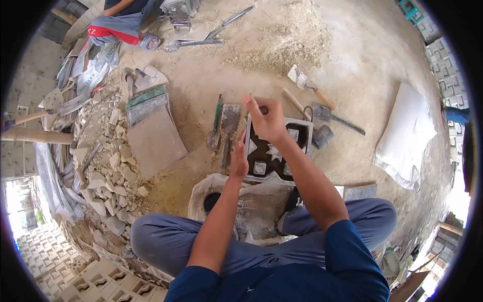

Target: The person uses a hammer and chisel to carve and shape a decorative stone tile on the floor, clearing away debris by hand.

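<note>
A rectangular metal mould (308,146) with pale star-shaped and square blocks among dark fill stands on the ground in front of me. My right hand (269,121) is closed in a fist over its far part. A dark round handle end shows at the top of that fist; the rest of the tool is hidden. My left hand (239,160) lies along the mould's left side, fingers stretched out. Just left of it are a flat grey metal bar (230,121) and a small trowel with a green handle (218,118).
A dusty basin (193,199) sits between my legs. Right of the mould lie a wooden-handled trowel (324,98), a mallet (323,136) and a dark flat scraper (322,111). Flat sheets (156,141) and rubble (114,189) lie left, a folded white sack (405,136) right. Another person's leg (115,31) shows far left.
</note>
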Available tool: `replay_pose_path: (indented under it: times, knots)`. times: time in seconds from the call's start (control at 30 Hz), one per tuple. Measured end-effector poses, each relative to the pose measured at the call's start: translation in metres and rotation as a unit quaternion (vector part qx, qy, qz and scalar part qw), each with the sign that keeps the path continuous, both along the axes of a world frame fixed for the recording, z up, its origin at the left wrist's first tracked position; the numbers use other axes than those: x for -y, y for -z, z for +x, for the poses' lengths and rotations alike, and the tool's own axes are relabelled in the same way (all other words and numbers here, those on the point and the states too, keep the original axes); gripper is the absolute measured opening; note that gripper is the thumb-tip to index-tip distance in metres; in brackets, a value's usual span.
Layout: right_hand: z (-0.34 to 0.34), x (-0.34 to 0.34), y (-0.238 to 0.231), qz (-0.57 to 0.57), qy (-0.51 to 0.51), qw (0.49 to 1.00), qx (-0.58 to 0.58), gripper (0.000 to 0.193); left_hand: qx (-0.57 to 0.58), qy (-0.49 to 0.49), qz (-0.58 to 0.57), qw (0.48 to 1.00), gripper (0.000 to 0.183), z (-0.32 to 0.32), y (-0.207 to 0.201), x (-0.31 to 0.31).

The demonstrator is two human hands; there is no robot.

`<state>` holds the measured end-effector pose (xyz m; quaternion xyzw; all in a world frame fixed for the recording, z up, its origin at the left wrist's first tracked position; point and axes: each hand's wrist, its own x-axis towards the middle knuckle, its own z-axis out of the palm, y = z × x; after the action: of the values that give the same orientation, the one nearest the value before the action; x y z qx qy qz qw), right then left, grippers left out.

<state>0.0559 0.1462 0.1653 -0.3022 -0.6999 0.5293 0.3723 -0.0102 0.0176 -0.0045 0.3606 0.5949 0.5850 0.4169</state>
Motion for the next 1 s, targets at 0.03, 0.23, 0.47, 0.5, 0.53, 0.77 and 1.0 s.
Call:
replay_pose_path:
  times: [0.03,0.23,0.47,0.5,0.53,0.77,1.0]
  knots:
    - [0.004,0.003,-0.003,-0.01,0.035,0.999,0.001,0.048,0.003,0.0,-0.003,1.0,0.071,0.0,0.002,0.004]
    - [0.001,0.005,-0.013,-0.035,0.026,0.999,0.02,0.049,0.016,-0.005,-0.001,1.0,0.072,0.004,0.001,0.013]
    - [-0.014,0.005,-0.004,-0.003,0.042,0.997,0.059,0.05,0.024,-0.006,0.003,1.0,0.073,0.005,-0.001,0.017]
    - [-0.018,0.002,-0.009,0.005,0.053,0.998,0.022,0.051,0.023,-0.007,0.006,1.0,0.073,0.004,0.0,0.013]
    - [-0.016,0.006,-0.008,0.004,0.054,0.998,0.022,0.051,0.025,-0.006,0.009,1.0,0.073,0.004,0.0,0.013]
    - [-0.004,0.001,-0.007,0.004,0.063,0.998,-0.011,0.053,0.029,-0.005,0.007,1.0,0.073,0.009,-0.002,0.013]
    - [-0.006,-0.005,0.016,-0.031,0.059,0.996,-0.052,0.051,0.017,-0.01,0.02,1.0,0.075,0.003,0.003,0.012]
